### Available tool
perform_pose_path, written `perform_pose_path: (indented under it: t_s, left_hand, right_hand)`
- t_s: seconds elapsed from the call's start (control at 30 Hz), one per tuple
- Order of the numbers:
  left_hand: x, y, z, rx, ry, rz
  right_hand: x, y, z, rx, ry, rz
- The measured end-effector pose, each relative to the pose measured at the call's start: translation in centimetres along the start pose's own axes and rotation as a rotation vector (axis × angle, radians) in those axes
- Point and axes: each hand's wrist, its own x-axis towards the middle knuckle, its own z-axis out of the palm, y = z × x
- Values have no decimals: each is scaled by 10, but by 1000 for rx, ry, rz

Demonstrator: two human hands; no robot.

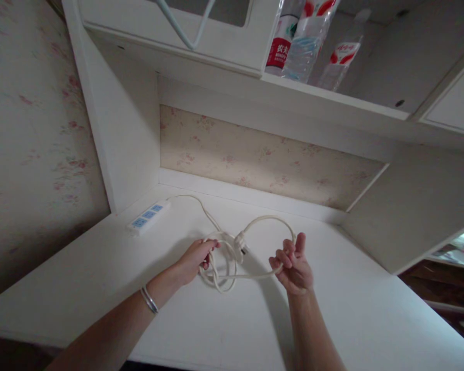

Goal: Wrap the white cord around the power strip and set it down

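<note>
The left grip [196, 259] is clasping the left side of a cream-white, round cable coil [217, 278]; the right grip [295, 266] is holding its outlying loop.

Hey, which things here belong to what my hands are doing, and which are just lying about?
Part of the job:
- cord, in left hand and right hand
- plug, beside the coil
- power strip, untouched, with cord attached

Just about:
- bottles on the shelf

Cord loops [247, 277] block the desktop [351, 293], open farther right
</note>
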Motion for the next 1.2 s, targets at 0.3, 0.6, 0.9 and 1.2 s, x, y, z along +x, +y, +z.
perform_pose_path:
  t_s: [0.3,0.6,0.9,1.2]
  left_hand:
    - [-8,15,2,-438,-102,103]
    - [-7,17,-11,-418,-141,316]
    - [-7,12,-13,561,-70,818]
    - [-12,9,-9,916,-93,693]
  right_hand:
    - [29,0,-10,71,415,-91]
    - [33,14,-12,-355,588,-248]
    - [34,12,-21,-533,737,-429]
    - [33,13,-7,-521,671,-436]
